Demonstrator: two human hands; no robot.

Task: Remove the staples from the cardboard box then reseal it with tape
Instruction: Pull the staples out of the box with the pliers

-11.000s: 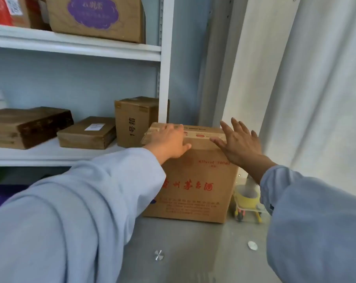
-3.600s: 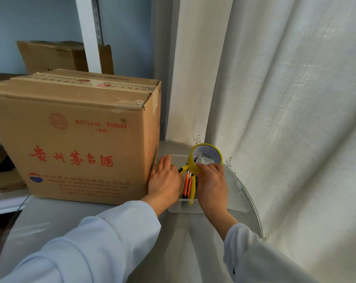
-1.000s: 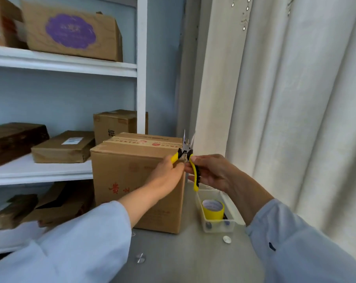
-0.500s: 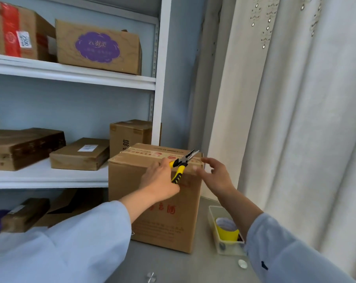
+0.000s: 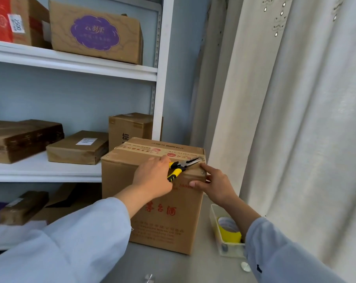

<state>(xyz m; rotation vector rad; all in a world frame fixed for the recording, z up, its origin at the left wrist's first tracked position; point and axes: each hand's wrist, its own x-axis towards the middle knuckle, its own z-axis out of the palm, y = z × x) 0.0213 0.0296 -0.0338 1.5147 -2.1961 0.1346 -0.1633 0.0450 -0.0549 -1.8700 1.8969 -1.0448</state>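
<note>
Cardboard box (image 5: 162,201), standing on the grey table (image 5: 173,266) beside the shelf: left hand (image 5: 152,178) gripping pliers (image 5: 183,165), right hand (image 5: 214,184) bracing the corner with straight fingers; tips should be nipping the corner staple (image 5: 202,172) squarely, pulling straight.

The left hand (image 5: 152,176) hides the pliers' (image 5: 180,167) handle ends.

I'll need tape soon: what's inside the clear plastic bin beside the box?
The clear plastic bin holds a yellow tape roll standing against its wall. The right forearm and the roll cover the rest, so other contents can't be made out.
</note>
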